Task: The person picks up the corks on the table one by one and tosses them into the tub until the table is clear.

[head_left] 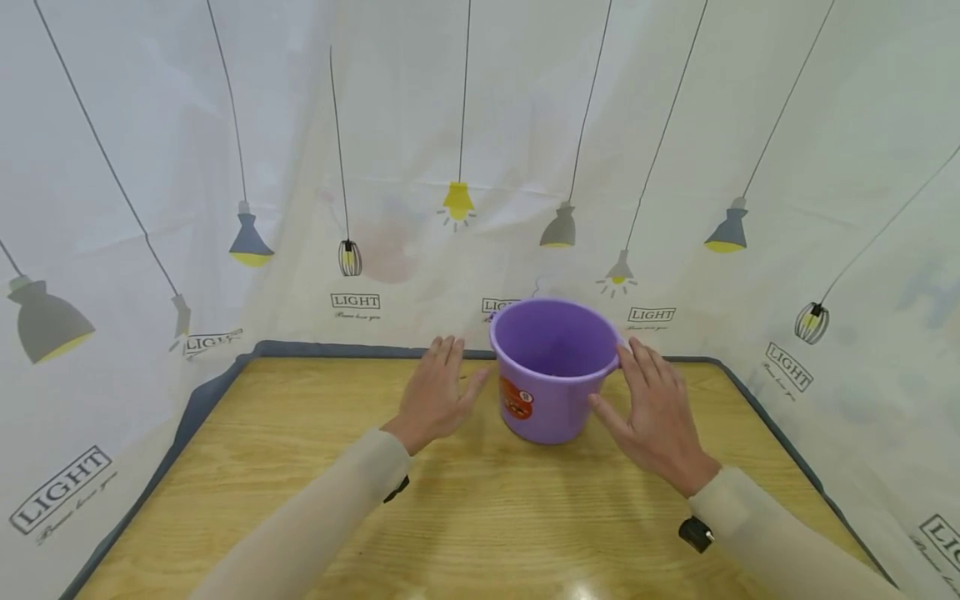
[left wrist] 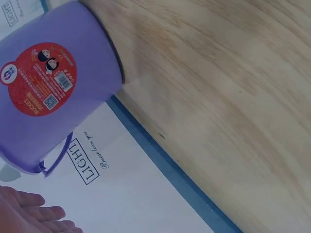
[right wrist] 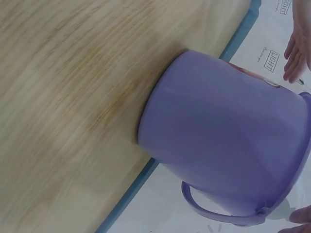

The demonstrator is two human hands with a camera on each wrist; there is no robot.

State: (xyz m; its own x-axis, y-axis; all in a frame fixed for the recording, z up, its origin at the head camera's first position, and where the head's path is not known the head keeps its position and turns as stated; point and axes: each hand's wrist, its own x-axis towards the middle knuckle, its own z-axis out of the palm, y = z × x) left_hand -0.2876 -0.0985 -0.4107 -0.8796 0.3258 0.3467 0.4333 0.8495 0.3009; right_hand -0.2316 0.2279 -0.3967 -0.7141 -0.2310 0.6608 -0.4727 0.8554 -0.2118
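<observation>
A purple plastic bucket (head_left: 551, 408) stands upright on the wooden table, its mouth facing up and a red sticker (left wrist: 43, 80) on its side. Its purple handle (right wrist: 206, 212) hangs down along the far side. To the left of the bucket is my left hand (head_left: 437, 392), fingers extended and apart from the wall, holding nothing. On the right side, my right hand (head_left: 656, 414) has its fingers stretched out beside the rim. Whether those fingertips touch the rim I cannot tell. Most of the bucket's inner bottom is hidden.
Wood-grain table (head_left: 300, 467) lies under both forearms, with a dark blue border (head_left: 217, 383) along its far and side edges. White cloth printed with hanging lamps (head_left: 420, 108) rises behind and on both sides. Dark bands (head_left: 696, 533) show under both wrists.
</observation>
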